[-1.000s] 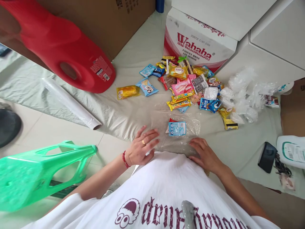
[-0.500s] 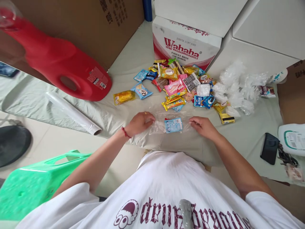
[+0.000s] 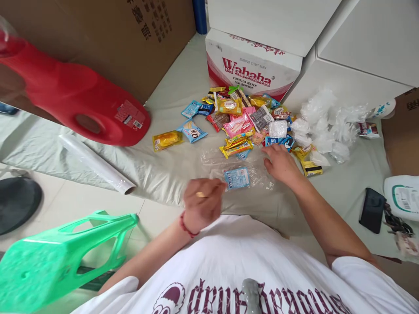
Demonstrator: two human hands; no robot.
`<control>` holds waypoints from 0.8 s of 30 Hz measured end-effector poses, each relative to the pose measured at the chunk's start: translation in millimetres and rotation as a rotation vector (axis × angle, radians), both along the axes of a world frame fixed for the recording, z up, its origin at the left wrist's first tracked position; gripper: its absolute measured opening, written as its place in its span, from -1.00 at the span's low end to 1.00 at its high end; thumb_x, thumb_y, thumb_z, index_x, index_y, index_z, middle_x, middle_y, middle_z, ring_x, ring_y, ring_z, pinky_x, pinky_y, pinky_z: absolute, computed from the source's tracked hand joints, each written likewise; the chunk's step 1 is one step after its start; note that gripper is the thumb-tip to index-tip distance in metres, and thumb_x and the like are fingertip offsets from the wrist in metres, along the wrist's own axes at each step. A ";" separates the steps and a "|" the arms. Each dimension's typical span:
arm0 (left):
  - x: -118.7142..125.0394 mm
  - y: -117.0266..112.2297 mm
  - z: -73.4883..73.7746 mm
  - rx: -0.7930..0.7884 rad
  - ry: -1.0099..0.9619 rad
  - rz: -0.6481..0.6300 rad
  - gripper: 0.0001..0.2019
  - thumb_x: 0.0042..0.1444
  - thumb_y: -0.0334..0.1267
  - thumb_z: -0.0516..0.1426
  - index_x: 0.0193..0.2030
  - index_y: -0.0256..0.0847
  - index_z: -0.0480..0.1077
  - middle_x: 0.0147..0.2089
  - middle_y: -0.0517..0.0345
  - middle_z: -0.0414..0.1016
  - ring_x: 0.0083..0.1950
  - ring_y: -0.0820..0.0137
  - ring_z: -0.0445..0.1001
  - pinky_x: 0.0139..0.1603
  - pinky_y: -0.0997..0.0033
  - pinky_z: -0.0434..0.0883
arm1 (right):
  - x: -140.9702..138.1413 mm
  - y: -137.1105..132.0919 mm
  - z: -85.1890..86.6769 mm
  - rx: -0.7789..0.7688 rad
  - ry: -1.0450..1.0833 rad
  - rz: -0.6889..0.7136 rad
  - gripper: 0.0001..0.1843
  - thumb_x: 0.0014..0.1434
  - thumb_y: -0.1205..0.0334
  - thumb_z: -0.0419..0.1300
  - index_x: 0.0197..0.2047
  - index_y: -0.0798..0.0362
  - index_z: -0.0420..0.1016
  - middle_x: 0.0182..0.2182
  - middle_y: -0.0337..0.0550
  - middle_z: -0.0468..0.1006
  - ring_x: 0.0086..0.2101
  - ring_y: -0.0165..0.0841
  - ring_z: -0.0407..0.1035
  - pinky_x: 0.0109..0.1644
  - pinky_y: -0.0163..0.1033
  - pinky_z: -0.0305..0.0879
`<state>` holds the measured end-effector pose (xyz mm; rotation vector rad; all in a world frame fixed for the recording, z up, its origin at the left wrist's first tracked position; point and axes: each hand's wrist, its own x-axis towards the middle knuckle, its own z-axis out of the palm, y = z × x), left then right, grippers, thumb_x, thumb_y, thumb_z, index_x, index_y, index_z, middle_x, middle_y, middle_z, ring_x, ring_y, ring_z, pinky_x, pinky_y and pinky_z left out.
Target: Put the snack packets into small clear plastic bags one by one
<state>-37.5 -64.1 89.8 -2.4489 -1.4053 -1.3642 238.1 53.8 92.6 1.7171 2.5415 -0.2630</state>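
Observation:
A small blue snack packet [image 3: 237,178] lies on a sheet of clear plastic film [image 3: 258,172] near the front edge of the cloth. My left hand [image 3: 204,200] is just left of the packet, lifted and slightly blurred. Its fingers are curled together, and anything pinched in them is hidden. Beyond the film's right side, my right hand [image 3: 279,163] reaches out with thumb and fingers apart, holding nothing visible. Its fingertips are close to a blue packet [image 3: 284,142] at the front of a pile of wrapped snacks [image 3: 240,124].
Crumpled clear wrap [image 3: 322,122] lies right of the pile, before a Wahaha carton [image 3: 252,65]. Leftward are a white roll [image 3: 98,163], a red jug [image 3: 88,100] and a green stool [image 3: 49,257]. A phone [image 3: 372,210] rests at the right.
Both hands have left the film's side edges. My left hand has moved nearer my body and curled; my right has moved forward toward the pile and opened. The film now lies crinkled.

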 end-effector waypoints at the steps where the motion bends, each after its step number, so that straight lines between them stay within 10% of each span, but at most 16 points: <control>1: 16.1 -1.1 -7.5 -0.083 0.064 -0.052 -0.64 0.21 -0.46 0.12 0.10 -0.07 0.47 -0.07 0.09 0.63 -0.15 0.29 0.51 -0.15 0.19 0.44 | -6.2 7.3 2.8 0.026 0.020 0.025 -0.55 0.35 0.29 0.04 0.26 0.11 0.43 0.10 0.11 0.51 0.09 -0.04 0.31 0.11 -0.10 0.23; 8: 59.0 25.5 -66.9 -0.506 0.444 -0.044 -0.65 0.35 -0.39 0.00 0.18 -0.19 0.47 0.19 -0.07 0.57 -0.01 0.15 0.49 -0.09 0.08 0.38 | -58.3 38.7 -24.3 -0.246 0.040 0.109 -0.51 0.35 -0.11 0.15 0.08 0.13 0.54 -0.04 0.13 0.60 -0.11 -0.14 0.46 -0.14 -0.23 0.24; 13: 55.2 22.1 -70.3 -0.493 0.447 -0.034 -0.63 0.37 -0.36 -0.01 0.22 -0.12 0.46 0.21 -0.04 0.55 -0.01 0.14 0.48 -0.09 0.08 0.38 | -63.9 49.2 -33.4 -0.410 0.198 0.182 -0.77 0.26 0.17 0.26 -0.09 0.09 0.64 -0.28 -0.13 0.62 -0.26 -0.30 0.43 -0.22 -0.30 0.17; 17: 57.8 19.3 -71.8 -0.491 0.459 -0.018 -0.64 0.36 -0.39 0.01 0.21 -0.16 0.46 0.23 -0.01 0.55 -0.01 0.17 0.51 -0.11 0.12 0.42 | -53.9 50.8 -19.0 -0.211 0.433 0.320 -0.82 0.29 0.24 0.21 -0.18 0.12 0.64 -0.17 -0.05 0.56 -0.11 -0.26 0.39 -0.01 -0.24 0.22; 24: 57.0 17.7 -80.2 -0.638 0.265 0.007 -0.68 0.37 -0.35 -0.02 0.03 -0.21 0.56 0.00 -0.10 0.64 -0.08 0.14 0.60 -0.14 0.12 0.52 | -34.4 -19.3 -10.0 -0.092 0.236 0.641 -0.62 0.46 0.26 -0.04 0.20 0.04 0.47 -0.15 -0.03 0.48 -0.26 -0.31 0.33 -0.22 -0.27 0.21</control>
